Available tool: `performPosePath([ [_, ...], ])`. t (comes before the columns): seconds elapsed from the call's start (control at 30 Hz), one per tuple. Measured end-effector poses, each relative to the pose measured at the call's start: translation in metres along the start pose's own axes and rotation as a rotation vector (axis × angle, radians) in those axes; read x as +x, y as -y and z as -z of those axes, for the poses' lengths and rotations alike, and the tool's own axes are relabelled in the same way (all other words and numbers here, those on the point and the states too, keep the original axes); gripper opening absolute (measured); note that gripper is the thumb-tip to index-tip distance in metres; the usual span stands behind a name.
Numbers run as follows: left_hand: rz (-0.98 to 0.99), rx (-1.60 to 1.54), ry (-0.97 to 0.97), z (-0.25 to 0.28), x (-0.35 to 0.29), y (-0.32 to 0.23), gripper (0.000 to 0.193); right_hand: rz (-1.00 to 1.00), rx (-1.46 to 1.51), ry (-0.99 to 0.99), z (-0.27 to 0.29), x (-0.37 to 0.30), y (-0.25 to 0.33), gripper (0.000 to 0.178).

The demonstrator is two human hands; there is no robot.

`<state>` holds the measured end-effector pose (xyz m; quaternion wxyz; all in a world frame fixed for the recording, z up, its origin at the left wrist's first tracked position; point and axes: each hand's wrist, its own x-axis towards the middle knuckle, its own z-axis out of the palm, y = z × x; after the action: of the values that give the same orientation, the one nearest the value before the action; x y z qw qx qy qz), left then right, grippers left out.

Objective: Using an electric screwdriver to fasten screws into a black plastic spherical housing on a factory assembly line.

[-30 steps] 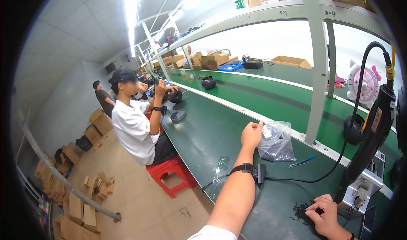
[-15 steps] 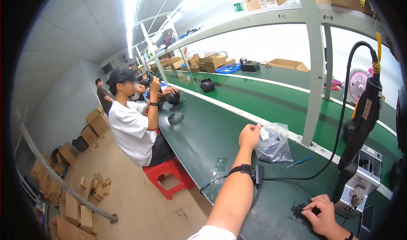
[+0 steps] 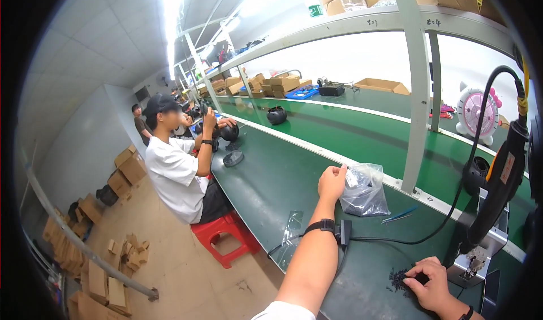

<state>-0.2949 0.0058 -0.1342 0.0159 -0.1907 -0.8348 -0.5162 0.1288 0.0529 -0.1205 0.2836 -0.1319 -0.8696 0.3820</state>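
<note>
My left hand (image 3: 332, 182) is closed on the upper left edge of a clear plastic bag (image 3: 365, 191), which lies on the dark green bench with many tiny dark pieces inside. Down at the right, my right hand (image 3: 431, 283) rests on the bench with thumb and fingers drawn together. It touches the edge of a small loose heap of tiny black pieces, perhaps screws (image 3: 397, 279); whether a piece sits between the fingertips is hidden. Blue tweezers (image 3: 400, 216) lie between the bag and the heap.
A black power screwdriver (image 3: 498, 178) hangs on a cable above a silver boxy machine (image 3: 481, 258) at the right. A grey post (image 3: 417, 94) rises behind the bag. A green conveyor belt (image 3: 339, 130) runs beyond. Leftward, a co-worker (image 3: 175, 161) sits handling black round parts.
The hanging screwdriver has swung to the right, and more of the pink fan behind it shows. Both my hands stay nearly where they were.
</note>
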Motion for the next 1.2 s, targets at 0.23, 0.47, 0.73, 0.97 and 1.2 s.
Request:
performPosePath([
  [0.23, -0.010, 0.020, 0.003, -0.001, 0.002, -0.007, 0.047, 0.039, 0.035, -0.010, 0.004, 0.004, -0.001, 0.014],
  [0.47, -0.005, -0.057, -0.017, -0.003, -0.005, 0.004, 0.043, -0.059, 0.055, 0.043, 0.004, -0.003, -0.007, 0.015],
  [0.73, -0.058, -0.173, -0.082, -0.002, -0.007, 0.007, 0.042, 0.056, -0.028, -0.038, -0.002, 0.004, -0.006, 0.016],
  [0.97, -0.072, -0.117, -0.034, -0.012, -0.008, -0.005, 0.041, 0.073, -0.017, -0.016, 0.001, -0.003, -0.007, 0.015],
  [1.2, -0.074, -0.128, -0.032, -0.003, 0.002, 0.016, 0.040, 0.086, 0.003, 0.026, -0.003, 0.004, -0.004, 0.013],
])
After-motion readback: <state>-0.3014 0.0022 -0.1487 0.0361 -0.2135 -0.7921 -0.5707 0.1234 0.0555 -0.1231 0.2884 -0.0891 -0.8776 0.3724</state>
